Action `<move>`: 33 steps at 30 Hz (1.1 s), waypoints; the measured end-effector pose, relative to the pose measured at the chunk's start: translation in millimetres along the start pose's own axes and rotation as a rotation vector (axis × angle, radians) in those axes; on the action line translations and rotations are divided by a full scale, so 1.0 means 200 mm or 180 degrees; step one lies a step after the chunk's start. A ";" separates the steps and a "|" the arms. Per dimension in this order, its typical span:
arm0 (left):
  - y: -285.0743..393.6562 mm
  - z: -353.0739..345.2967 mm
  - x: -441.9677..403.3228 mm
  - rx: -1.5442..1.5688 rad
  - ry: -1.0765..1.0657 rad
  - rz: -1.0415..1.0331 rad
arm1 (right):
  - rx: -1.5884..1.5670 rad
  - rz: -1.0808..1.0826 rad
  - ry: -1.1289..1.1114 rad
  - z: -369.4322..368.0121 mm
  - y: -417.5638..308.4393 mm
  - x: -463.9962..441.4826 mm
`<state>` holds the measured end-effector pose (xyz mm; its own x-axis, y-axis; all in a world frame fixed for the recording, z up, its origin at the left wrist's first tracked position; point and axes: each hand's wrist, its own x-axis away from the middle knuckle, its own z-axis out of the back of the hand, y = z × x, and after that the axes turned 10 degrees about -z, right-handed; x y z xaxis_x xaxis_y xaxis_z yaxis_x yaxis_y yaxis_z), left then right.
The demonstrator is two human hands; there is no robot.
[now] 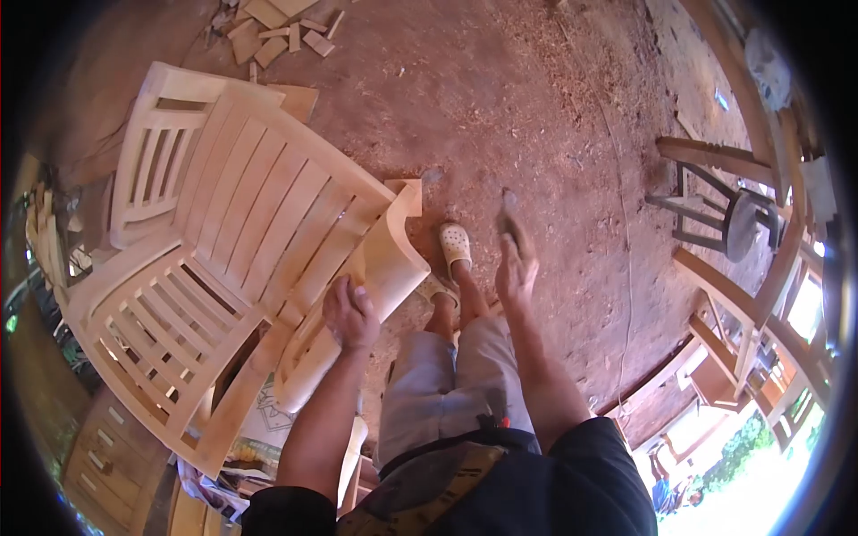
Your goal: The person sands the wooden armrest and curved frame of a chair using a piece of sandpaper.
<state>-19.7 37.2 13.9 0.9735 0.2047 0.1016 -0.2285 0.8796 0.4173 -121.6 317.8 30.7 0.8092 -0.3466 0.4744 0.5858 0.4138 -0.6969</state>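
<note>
A pale, unvarnished wooden bench [268, 192] with a slatted seat and back stands at the left. My left hand [351, 314] is on its near armrest [393, 259], a broad curved piece, with bent fingers against the wood. Farther right, over the dirt floor, my right hand [517, 272] is raised apart from the bench. Its fingers close around a thin, flat grey-brown piece [511, 214] that sticks out past the fingertips. Its exact kind is too blurred to make out.
Wood offcuts [286, 31] lie on the reddish dirt floor [500, 98] at the top. A round-topped stool [740, 228] and wooden frames [724, 286] stand at the right. A cord [626, 259] runs along the floor. A drawer cabinet [112, 447] is at lower left.
</note>
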 end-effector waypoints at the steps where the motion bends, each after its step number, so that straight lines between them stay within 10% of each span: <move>1: 0.00 -0.01 0.00 -0.0027 -0.0002 0.0004 | 0.0140 0.0093 0.0406 -0.02 -0.03 -0.01; 3: -0.01 -0.02 0.01 -0.0056 0.0001 0.0035 | 0.0495 0.0498 0.0841 -0.13 -0.05 0.03; 9: 0.00 -0.03 0.01 -0.0151 0.0021 0.0064 | 0.0014 0.0034 -0.1382 -0.16 -0.14 0.07; 11: -0.01 -0.03 0.01 -0.0133 0.0016 0.0054 | -0.0873 -0.0267 -0.0884 -0.16 -0.23 0.11; 14: -0.02 -0.04 0.00 -0.0135 0.0060 0.0026 | 0.0602 0.1648 -0.1213 -0.37 -0.07 0.27; 16: -0.01 -0.03 0.01 -0.0186 0.0067 0.0036 | -0.0179 -0.0578 -0.2088 -0.24 -0.17 0.14; 19: -0.01 -0.03 0.01 -0.0241 0.0051 0.0056 | -0.0680 -0.0823 -0.0759 -0.15 -0.28 0.11; 22: 0.01 -0.02 0.00 -0.0232 0.0123 -0.0014 | 0.0456 0.1265 -0.1094 -0.34 -0.19 0.31; 23: 0.01 -0.01 0.00 -0.0256 0.0062 -0.0011 | 0.0183 -0.0119 -0.1913 -0.27 -0.21 0.25; 33: -0.02 -0.06 0.02 -0.0221 0.0084 0.0042 | -0.3400 -0.1628 -0.1281 -0.11 0.09 -0.06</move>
<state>-14.3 39.8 2.6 0.9704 0.2270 0.0824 -0.2414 0.9042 0.3524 -120.9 311.6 0.5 0.5667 0.0935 0.8186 0.6597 -0.6467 -0.3828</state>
